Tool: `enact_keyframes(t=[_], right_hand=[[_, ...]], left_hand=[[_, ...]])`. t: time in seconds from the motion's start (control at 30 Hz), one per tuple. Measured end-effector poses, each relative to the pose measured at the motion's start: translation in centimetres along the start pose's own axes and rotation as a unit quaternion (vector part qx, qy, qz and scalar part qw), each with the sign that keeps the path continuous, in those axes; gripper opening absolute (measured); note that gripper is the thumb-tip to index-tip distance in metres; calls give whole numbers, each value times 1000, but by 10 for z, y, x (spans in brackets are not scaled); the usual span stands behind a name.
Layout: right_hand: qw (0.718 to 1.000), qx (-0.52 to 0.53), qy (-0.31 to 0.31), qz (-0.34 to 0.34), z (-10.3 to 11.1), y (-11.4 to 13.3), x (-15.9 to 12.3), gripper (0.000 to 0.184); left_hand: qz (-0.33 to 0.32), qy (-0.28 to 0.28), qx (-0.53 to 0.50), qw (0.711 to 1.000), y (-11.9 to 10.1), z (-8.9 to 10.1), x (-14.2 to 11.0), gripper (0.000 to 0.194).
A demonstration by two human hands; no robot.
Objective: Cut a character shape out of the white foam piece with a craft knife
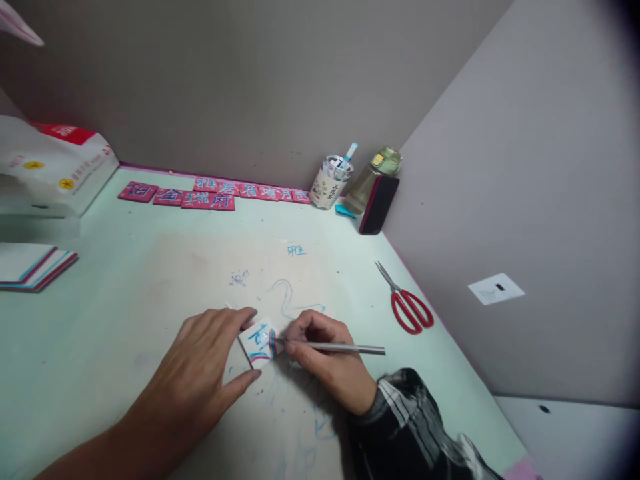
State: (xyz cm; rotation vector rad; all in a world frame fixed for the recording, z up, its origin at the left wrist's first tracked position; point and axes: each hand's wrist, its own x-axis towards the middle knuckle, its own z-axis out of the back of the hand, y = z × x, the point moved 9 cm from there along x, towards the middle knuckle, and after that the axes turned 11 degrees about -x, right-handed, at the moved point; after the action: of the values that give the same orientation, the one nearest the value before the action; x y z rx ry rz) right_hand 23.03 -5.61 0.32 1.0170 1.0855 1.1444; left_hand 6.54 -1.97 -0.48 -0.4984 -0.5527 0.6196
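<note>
1. Your left hand (200, 360) is curved around the small white card (257, 343), gripping it at two corners between thumb and fingers.
2. That card lies between your two hands, bearing blue strokes, with red and blue bands along its edges.
3. Your right hand (325, 357) pinches a slim metal tool (350, 347) like a pen; its tip meets the card's side nearest that hand, and its back end sticks out to the right.
4. A dark plaid sleeve (410, 420) covers your right wrist.
5. Under both your hands is the pale table (110, 340), with blue pen marks just beyond your fingers.
6. Right of and beyond your right hand lie red-handled scissors (413, 312), blades closed.
7. Farther out past your right hand stand a cup (329, 190) of markers (350, 155), a bottle (361, 190) and a leaning phone (380, 205).
8. Well beyond your left hand, red cards (167, 196) with blue characters line the wall.
9. Left of your left hand sit stacked sheets (30, 263), with a white bag (65, 170) behind them.
</note>
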Motion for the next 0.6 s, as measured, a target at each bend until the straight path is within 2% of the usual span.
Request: enact_keyframes(t=[0.1, 0.17, 0.27, 0.4, 0.6], right_hand=[[1000, 7, 5, 7, -2, 1, 0, 17], [1000, 16, 21, 8, -5, 1, 0, 20], [999, 13, 36, -2, -10, -3, -1, 22], [999, -24, 36, -17, -15, -6, 0, 22], [995, -91, 47, 15, -17, 4, 1, 13]], left_hand=[[-47, 42, -34, 997, -5, -6, 0, 61], [-63, 49, -46, 996, -6, -5, -1, 62], [-45, 35, -61, 997, -2, -3, 0, 56], [-40, 47, -80, 995, -1, -7, 1, 46], [-32, 56, -91, 994, 4, -9, 1, 42]])
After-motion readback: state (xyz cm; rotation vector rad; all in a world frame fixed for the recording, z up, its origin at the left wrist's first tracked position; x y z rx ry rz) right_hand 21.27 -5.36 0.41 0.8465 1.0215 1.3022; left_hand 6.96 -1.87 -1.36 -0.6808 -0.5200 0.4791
